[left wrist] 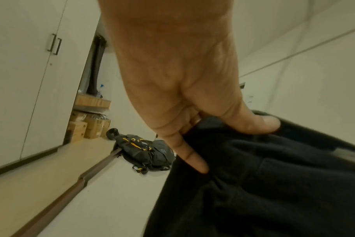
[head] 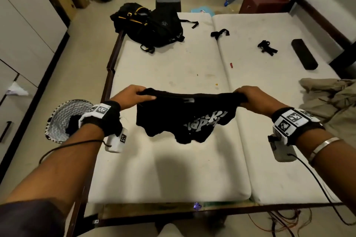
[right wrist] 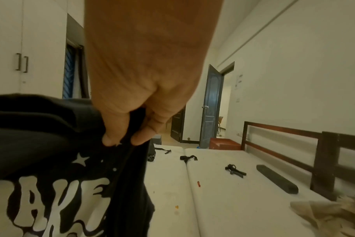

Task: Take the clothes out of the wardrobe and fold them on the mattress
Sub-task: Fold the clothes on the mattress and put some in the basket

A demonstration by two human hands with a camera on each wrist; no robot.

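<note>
A black T-shirt [head: 181, 119] with white lettering hangs in the air over the near half of the white mattress [head: 173, 171]. My left hand [head: 133, 96] pinches its upper left edge and my right hand [head: 250, 97] pinches the upper right edge, stretching the top taut. The shirt's lower part droops in folds above the mattress. The left wrist view shows my left hand [left wrist: 192, 128] with thumb and fingers closed on the black cloth [left wrist: 263, 184]. In the right wrist view my right hand [right wrist: 132, 131] grips the shirt [right wrist: 51, 160] by the printed side.
A beige garment [head: 331, 102] lies crumpled on the mattress at right. A black backpack [head: 152, 25], straps, a small black tool [head: 266, 46] and a long dark bar [head: 304, 56] lie at the far end. A patterned basket [head: 63, 119] stands on the floor left, beside white wardrobe doors [head: 23, 31].
</note>
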